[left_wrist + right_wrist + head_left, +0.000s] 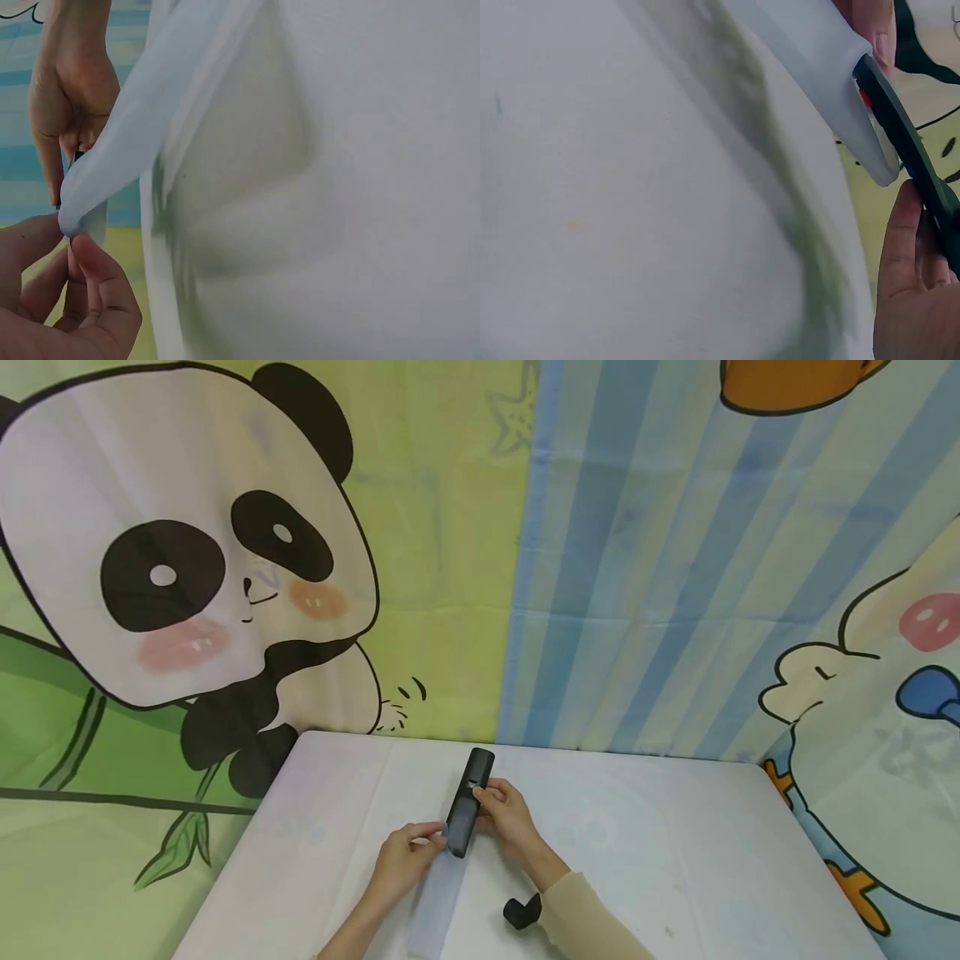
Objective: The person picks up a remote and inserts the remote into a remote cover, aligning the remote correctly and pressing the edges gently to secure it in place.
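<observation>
A long black remote control (462, 827) is held above the white table, its back toward the head camera. My right hand (512, 827) grips it along its right side, thumb on the back. A soft, translucent whitish sleeve (435, 906) hangs from the near end of the remote control. With thumb and fingertips my left hand (405, 860) pinches that sleeve at its mouth, as the left wrist view shows too. In the right wrist view the sleeve's open edge (885, 169) stands beside the remote control (900, 124), whose face shows a red spot.
The white table (637, 835) runs back to a cartoon-printed cloth (442, 568) with a panda on it. A small black object (522, 912), its kind unclear, shows beside the right sleeve cuff.
</observation>
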{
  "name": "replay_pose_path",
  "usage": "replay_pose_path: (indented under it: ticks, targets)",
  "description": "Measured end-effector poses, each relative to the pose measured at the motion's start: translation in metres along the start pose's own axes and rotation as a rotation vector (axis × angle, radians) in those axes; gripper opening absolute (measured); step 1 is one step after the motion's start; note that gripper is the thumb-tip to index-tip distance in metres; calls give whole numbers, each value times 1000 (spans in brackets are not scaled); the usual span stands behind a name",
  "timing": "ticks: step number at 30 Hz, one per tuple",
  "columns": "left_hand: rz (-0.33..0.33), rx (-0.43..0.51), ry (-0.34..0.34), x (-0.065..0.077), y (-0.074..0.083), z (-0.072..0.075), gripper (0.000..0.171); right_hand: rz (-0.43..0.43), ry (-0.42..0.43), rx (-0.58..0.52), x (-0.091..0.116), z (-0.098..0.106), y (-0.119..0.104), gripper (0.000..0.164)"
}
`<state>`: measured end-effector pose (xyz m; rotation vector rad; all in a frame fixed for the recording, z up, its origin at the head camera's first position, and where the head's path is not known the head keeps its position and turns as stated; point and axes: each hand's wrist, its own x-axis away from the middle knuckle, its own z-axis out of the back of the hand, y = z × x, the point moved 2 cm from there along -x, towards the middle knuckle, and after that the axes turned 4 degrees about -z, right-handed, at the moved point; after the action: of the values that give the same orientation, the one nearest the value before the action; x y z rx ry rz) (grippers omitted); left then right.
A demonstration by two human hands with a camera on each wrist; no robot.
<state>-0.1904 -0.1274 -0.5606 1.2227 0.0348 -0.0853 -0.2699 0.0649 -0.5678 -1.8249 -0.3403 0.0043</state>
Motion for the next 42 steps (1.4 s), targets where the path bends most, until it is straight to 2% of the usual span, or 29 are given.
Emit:
replay_pose_path:
  ticks: [6,14,17,25,33,38,42]
  targets:
    - [20,129,20,-2,13,-7,29,10,11,-33,17,7,-19,37]
    - [128,279,-17,4,25,-22,42,44,15,-61,41,19,-37,36]
    - [140,304,-46,6,33,-27,44,71,27,-57,48,24,-43,35]
    - [76,370,-204,7,37,-37,45,165,1,-20,63,33,-59,37]
    - [27,431,-293,7,46,-39,40,248,-1,43,78,28,-73,39]
    - [-19,492,-361,8,55,-43,33,248,-27,73,84,25,-78,38]
    - [-21,525,-373,10,61,-48,32,236,-38,95,86,27,-82,39]
